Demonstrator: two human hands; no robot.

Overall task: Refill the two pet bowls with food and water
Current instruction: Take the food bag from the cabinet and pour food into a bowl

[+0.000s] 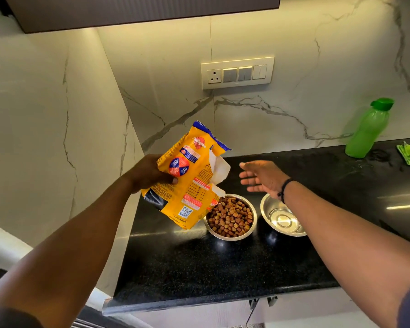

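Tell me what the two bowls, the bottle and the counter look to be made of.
Bowls: the kibble bowl and the empty bowl look like polished stainless steel, with bright mirror-like reflections. Bottle: apparently translucent green plastic with an opaque green cap, matte look. Counter: likely polished black granite or similar stone, speckled and glossy with light glints.

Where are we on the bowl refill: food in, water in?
Food looks done: the left bowl is heaped with kibble. The left hand holds the yellow food bag above it; the right hand is open and empty. The right bowl looks empty, and the green bottle stands capped on the counter.
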